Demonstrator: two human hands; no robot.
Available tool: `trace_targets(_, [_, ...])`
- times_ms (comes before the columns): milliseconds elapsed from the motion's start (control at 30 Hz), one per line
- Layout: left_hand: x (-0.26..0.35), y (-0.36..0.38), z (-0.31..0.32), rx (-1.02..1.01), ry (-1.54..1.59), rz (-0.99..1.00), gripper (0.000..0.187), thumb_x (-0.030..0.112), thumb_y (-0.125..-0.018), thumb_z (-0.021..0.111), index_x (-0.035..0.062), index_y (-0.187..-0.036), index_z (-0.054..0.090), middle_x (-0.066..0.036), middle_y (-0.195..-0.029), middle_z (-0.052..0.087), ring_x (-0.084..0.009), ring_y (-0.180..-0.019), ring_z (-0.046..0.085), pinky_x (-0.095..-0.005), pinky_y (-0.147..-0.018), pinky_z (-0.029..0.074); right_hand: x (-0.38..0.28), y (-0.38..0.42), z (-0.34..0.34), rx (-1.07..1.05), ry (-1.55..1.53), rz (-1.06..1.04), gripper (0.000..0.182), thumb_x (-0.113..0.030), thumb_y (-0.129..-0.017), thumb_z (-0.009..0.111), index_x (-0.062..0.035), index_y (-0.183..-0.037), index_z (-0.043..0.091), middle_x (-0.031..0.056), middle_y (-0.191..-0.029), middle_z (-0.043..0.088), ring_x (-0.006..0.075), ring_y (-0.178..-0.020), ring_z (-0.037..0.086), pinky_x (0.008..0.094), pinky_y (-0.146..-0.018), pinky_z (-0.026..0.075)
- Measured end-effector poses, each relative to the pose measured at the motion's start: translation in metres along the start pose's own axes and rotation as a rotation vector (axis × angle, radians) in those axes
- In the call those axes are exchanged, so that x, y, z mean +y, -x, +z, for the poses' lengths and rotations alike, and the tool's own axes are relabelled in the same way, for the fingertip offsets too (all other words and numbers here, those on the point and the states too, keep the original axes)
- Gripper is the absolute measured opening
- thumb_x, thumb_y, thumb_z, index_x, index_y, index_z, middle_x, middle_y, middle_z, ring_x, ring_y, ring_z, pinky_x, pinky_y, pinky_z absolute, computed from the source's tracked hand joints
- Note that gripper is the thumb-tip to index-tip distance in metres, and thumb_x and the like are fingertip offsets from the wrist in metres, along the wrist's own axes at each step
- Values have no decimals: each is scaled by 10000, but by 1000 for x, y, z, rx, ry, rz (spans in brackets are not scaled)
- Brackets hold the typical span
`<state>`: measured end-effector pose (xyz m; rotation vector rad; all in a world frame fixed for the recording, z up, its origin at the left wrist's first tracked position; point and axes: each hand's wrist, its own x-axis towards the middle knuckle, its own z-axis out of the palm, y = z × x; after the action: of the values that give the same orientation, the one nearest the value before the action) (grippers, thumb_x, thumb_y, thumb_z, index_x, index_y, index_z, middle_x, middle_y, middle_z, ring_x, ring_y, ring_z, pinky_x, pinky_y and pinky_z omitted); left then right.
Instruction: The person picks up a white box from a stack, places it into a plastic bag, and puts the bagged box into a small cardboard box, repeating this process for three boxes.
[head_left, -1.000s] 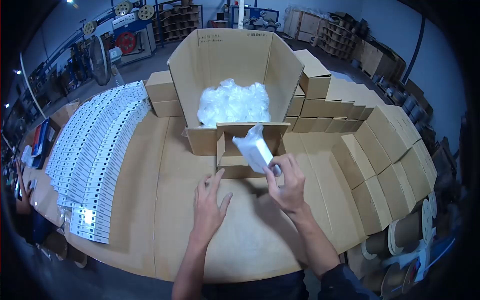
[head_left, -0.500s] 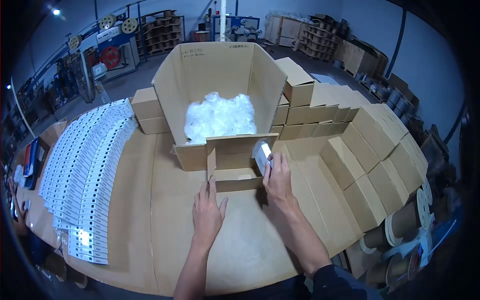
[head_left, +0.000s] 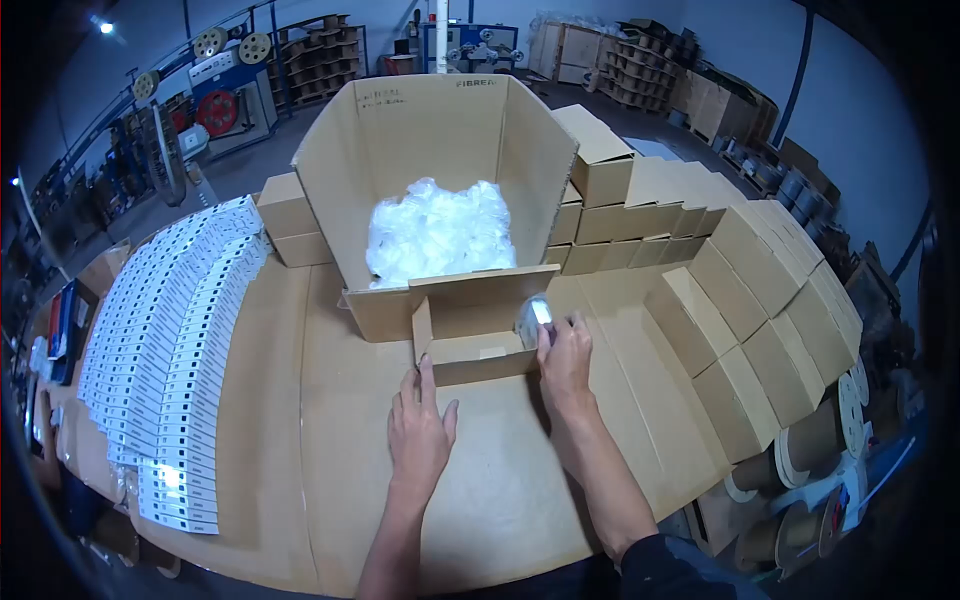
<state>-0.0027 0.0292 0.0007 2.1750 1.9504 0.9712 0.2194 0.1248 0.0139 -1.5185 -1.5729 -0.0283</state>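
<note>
A small open cardboard box [head_left: 470,372] stands on the table just in front of a large carton. My left hand [head_left: 420,430] has its fingers stretched out and thumb apart, with fingertips touching the front left corner of the small box. At its right end, my right hand [head_left: 567,362] pinches a white plastic-wrapped packet [head_left: 534,318]. The packet is upright and partly inside the box, against its right wall. My fingers hide part of the packet.
Behind the box, the large carton [head_left: 430,130] holds crumpled clear plastic bags [head_left: 440,235]. Overlapping white labelled boxes [head_left: 190,350] fan along the left. Stacked brown boxes [head_left: 745,345] curve along the right. Spools [head_left: 810,440] sit beyond the table's right edge.
My right hand has moved slightly right and brought the packet lower into the right end of the small box. My left hand has stayed at the front left corner.
</note>
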Motion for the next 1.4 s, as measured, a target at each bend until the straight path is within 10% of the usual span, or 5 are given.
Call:
trace_targets(300, [-28, 13, -45, -20, 77, 23, 855, 211, -880, 779, 176, -1612, 338, -204, -1336, 553, -396, -1079, 635, -481, -913, 549, 11, 28, -14, -144, 240, -152, 414, -146, -970, 621, 24, -1347, 626, 324, -1498, 461, 505, -1410, 415, 547, -1173, 349])
trace_targets(533, [-133, 6, -142, 131, -96, -53, 529, 151, -888, 757, 34, -1370, 573, -188, -1204, 623, -358, -1019, 648, -448, -890, 538, -124, 9, -21, -80, -144, -283, 410, 13, -874, 646, 0, -1281, 595, 234, -1417, 522, 456, -1392, 459, 525, -1164, 377])
trace_targets(733, [-234, -55, -174, 153, -160, 6, 462, 178, -870, 749, 54, -1287, 592, -157, -1234, 624, -363, -1161, 596, -467, -981, 495, -239, 4, 66, -451, -401, -664, 391, -10, -845, 689, 18, -1226, 602, 216, -1288, 574, 417, -1261, 559, 470, -1075, 473])
trace_targets(1100, [-358, -246, -167, 282, -214, 103, 623, 84, -850, 718, -50, -1401, 462, -243, -1366, 533, -404, -1302, 517, -464, -1108, 444, -334, -111, 293, -467, 123, -508, 840, -134, -853, 693, -9, -1575, 284, 188, -1671, 244, 394, -1569, 178, 664, -1228, 205])
trace_targets(1400, [-416, -317, -148, 257, -476, 171, 667, 111, -887, 619, 1, -1510, 406, -181, -1516, 475, -343, -1446, 431, -431, -1188, 382, -342, -123, 318, -461, 266, -499, 814, -121, -873, 642, -42, -1597, 279, 147, -1674, 277, 357, -1562, 228, 692, -1220, 176])
